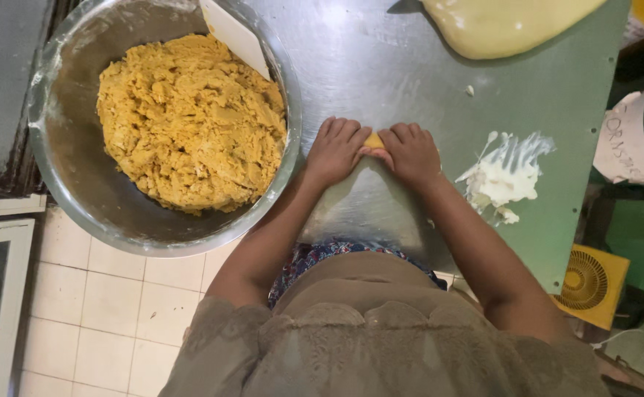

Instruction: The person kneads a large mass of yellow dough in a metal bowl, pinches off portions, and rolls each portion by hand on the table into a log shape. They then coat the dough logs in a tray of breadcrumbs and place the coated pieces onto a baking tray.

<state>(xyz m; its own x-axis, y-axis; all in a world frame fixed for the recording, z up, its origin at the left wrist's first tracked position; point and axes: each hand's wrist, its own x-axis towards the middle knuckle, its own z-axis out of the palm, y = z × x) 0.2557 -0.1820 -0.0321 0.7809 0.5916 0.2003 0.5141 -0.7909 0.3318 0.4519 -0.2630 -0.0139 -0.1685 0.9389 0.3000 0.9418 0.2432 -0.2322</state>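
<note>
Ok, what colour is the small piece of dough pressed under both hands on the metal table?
Yellow-orange small piece of dough, like the bowl's mixture; head view shows it.

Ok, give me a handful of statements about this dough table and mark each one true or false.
1. Both hands, left hand and right hand, press on one small yellow dough piece. True.
2. The metal bowl is empty. False: it holds a heap of yellow-brown dough.
3. A white scraper leans inside the bowl. True.
4. The white fat smear lies to the left of the hands. False: it lies to their right on the metal table.
5. A pale dough mass lies at the table's far edge. True.
</note>
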